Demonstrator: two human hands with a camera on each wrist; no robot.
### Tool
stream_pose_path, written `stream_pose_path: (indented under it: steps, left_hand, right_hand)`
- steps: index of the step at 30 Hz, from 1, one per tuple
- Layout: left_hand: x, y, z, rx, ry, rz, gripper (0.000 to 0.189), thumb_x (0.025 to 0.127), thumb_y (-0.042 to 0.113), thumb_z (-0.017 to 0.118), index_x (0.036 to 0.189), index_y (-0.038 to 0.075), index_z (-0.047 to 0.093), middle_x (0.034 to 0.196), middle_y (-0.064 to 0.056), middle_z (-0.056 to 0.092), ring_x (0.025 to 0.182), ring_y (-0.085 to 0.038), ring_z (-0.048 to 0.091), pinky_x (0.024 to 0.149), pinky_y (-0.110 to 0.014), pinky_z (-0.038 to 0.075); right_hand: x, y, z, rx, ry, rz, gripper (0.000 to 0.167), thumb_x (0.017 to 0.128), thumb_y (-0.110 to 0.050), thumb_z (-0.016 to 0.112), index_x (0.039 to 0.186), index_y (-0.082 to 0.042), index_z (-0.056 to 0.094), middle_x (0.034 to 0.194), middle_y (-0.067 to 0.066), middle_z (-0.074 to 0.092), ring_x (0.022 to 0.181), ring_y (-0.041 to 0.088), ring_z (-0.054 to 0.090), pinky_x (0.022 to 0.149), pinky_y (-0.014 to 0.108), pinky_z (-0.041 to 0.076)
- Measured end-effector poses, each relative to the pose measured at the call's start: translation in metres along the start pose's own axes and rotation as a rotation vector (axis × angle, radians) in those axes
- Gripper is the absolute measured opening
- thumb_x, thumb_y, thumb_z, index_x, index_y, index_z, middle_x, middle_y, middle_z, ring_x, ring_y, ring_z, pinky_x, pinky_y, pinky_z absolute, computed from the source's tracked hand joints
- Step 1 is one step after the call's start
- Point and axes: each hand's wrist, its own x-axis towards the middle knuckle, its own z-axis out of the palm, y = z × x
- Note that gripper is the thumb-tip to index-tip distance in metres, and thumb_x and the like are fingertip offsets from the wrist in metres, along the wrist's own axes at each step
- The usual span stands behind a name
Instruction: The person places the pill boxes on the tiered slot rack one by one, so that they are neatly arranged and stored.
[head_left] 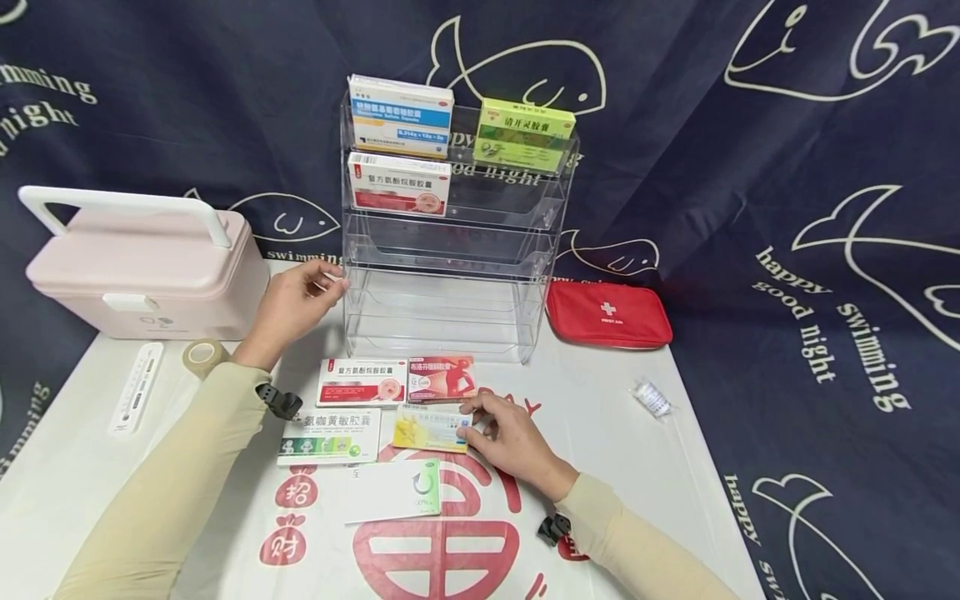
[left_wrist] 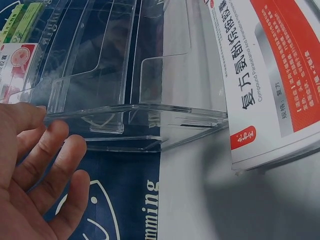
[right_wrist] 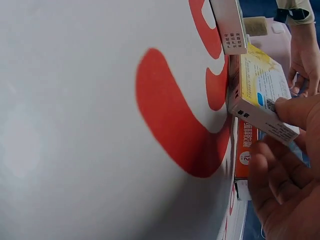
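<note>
My right hand [head_left: 517, 440] pinches the right end of a yellow-and-white medicine box [head_left: 427, 429], thumb on top and fingers beneath. In the right wrist view, this box [right_wrist: 260, 85] tilts with its near end off the table. At the left side of a clear acrylic tiered rack [head_left: 442, 325] is my left hand [head_left: 300, 300], its fingers loosely bent; whether it touches the rack I cannot tell. Around the yellow box lie a red-and-white medicine box [head_left: 363, 382], a pink-red box [head_left: 442, 378], a green-and-white box [head_left: 330, 436] and a mostly white box [head_left: 393, 490].
On the rack's upper tiers stand a blue-and-white box [head_left: 401, 117], a green box [head_left: 523, 136] and a red-and-white box [head_left: 400, 185]. A pink case [head_left: 142, 267], tape roll [head_left: 204, 357] and white thermometer-like strip [head_left: 137, 388] sit left; a red first-aid pouch [head_left: 609, 315] and small clear packet [head_left: 652, 398] right.
</note>
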Motion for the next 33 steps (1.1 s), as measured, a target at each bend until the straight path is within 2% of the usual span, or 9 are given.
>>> stream_pose_path:
  steps: [5,12,20,23,26,29,33]
  left_hand:
    - [0.000,0.000,0.000,0.000,-0.001,0.000,0.025,0.098,0.029,0.069,0.110,0.008,0.071,0.094,-0.011,0.074,0.079,-0.023,0.064,0.069,-0.032,0.047]
    - [-0.001,0.000,0.000,-0.001,0.003,-0.003,0.025,0.098,0.029,0.069,0.110,0.008,0.071,0.094,-0.011,0.074,0.079,-0.024,0.064,0.069,-0.033,0.047]
    - [-0.001,0.000,0.001,0.004,0.004,-0.001,0.024,0.098,0.029,0.069,0.109,0.008,0.071,0.094,-0.011,0.074,0.079,-0.024,0.064,0.070,-0.035,0.047]
    - [-0.001,0.001,0.001,0.007,0.006,0.000,0.023,0.098,0.029,0.069,0.109,0.008,0.071,0.094,-0.011,0.074,0.079,-0.024,0.064,0.070,-0.035,0.047]
    - [0.000,0.001,0.001,0.010,0.004,-0.003,0.023,0.098,0.029,0.069,0.109,0.009,0.071,0.094,-0.011,0.074,0.079,-0.023,0.064,0.070,-0.035,0.046]
    - [0.000,0.001,0.001,0.006,0.001,-0.002,0.024,0.098,0.029,0.069,0.109,0.008,0.071,0.094,-0.011,0.074,0.079,-0.023,0.064,0.070,-0.035,0.047]
    - [-0.001,0.001,0.001,0.001,0.003,0.004,0.024,0.098,0.028,0.069,0.109,0.008,0.071,0.094,-0.011,0.074,0.079,-0.024,0.064,0.069,-0.034,0.047]
  right_hand:
    - [-0.005,-0.001,0.002,0.048,-0.007,-0.047,0.027,0.092,-0.016,0.078,0.114,-0.017,0.063,0.107,-0.011,0.063,0.077,0.014,0.061,0.066,0.030,0.055]
    - [-0.008,-0.002,0.004,0.082,0.006,-0.079,0.025,0.092,-0.014,0.077,0.113,-0.020,0.063,0.104,-0.009,0.064,0.077,0.011,0.061,0.065,0.026,0.054]
    - [0.005,0.001,-0.008,0.180,0.073,-0.074,0.027,0.088,-0.004,0.080,0.111,-0.012,0.068,0.106,0.002,0.069,0.080,0.016,0.062,0.063,0.035,0.056]
    - [0.020,-0.009,-0.025,0.207,0.103,-0.055,0.027,0.086,0.004,0.078,0.110,-0.004,0.068,0.103,0.010,0.069,0.080,0.022,0.064,0.064,0.040,0.058]
    - [0.040,-0.027,-0.052,0.233,0.135,-0.024,0.025,0.085,0.011,0.076,0.108,0.005,0.067,0.103,0.017,0.069,0.081,0.028,0.065,0.065,0.042,0.058]
    - [0.064,-0.040,-0.083,0.225,0.176,-0.016,0.023,0.085,0.013,0.073,0.107,0.010,0.065,0.104,0.021,0.069,0.083,0.031,0.065,0.065,0.037,0.057]
    - [0.098,-0.045,-0.126,0.189,0.238,-0.048,0.023,0.086,0.012,0.073,0.108,0.011,0.065,0.099,0.023,0.068,0.081,0.031,0.064,0.064,0.027,0.054]
